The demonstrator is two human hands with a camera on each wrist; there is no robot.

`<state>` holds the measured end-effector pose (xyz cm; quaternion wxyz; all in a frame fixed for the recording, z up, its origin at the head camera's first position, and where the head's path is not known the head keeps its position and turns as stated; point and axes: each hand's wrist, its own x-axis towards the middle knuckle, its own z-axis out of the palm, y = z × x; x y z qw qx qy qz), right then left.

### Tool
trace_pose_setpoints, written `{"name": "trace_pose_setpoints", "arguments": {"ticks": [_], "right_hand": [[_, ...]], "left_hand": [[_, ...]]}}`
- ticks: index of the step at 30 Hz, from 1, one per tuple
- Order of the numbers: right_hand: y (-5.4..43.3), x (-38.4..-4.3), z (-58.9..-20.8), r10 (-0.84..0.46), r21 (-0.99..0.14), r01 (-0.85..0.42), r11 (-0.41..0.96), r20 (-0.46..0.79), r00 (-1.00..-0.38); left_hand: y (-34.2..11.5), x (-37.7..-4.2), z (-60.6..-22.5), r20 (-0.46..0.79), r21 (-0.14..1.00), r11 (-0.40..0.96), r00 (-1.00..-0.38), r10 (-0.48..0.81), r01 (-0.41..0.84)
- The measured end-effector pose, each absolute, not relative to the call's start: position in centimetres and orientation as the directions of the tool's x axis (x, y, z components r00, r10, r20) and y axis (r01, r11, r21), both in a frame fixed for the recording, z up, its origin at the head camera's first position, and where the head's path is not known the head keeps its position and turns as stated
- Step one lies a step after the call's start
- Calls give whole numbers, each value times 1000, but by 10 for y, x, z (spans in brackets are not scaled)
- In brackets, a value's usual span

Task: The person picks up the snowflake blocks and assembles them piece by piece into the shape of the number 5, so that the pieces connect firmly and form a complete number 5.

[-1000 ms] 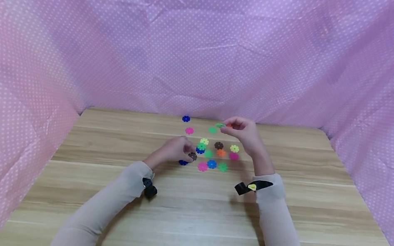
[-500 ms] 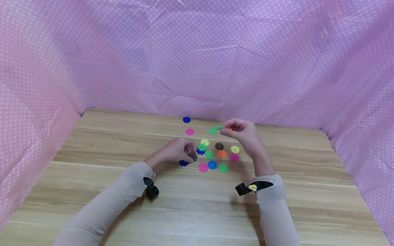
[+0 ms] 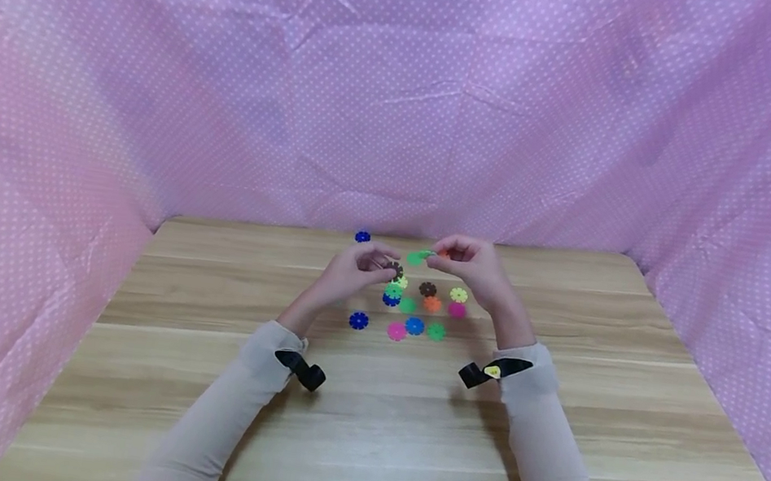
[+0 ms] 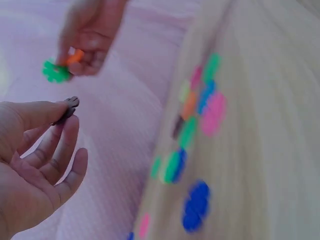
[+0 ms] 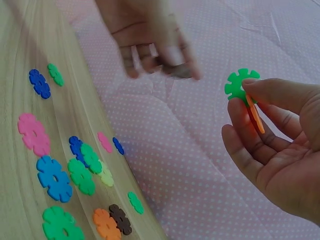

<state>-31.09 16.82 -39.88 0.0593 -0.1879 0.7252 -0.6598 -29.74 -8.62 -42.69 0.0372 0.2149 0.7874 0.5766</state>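
Note:
My left hand [image 3: 347, 272] is raised above the table and pinches a brown notched snowflake disc [image 4: 70, 107] between thumb and fingers. Facing it, my right hand [image 3: 477, 271] holds a green snowflake disc [image 5: 239, 84] by thumb and fingertips. An orange disc [image 5: 257, 117] meets the green one at an angle, partly covered by the thumb and fingers. In the left wrist view, a small gap separates the brown disc from the green one. Below the hands, a green disc [image 3: 394, 291] overlaps a dark blue disc [image 3: 390, 301] on the table.
Several loose discs lie on the wooden table [image 3: 358, 434], among them a pink disc [image 3: 397, 331], a blue disc [image 3: 414, 326], a yellow disc [image 3: 458, 294] and a dark blue disc [image 3: 358, 321]. Pink dotted cloth [image 3: 403, 112] hangs behind and at both sides.
My left hand has lifted the brown disc from low over the near discs, moving away from me and toward the right hand. The right hand has barely moved, still gripping the green and orange discs.

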Motion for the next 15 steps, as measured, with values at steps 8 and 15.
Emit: {"name": "trace_pose_setpoints", "arguments": {"ticks": [8, 15], "right_hand": [[164, -308, -399, -352, -968, -251, 3, 234, -906], [164, -310, -400, -361, -965, -262, -7, 247, -899]], "left_hand": [[-76, -296, -406, 260, 957, 49, -921, 290, 285], [-74, -297, -406, 235, 970, 0, -933, 274, 244]]}}
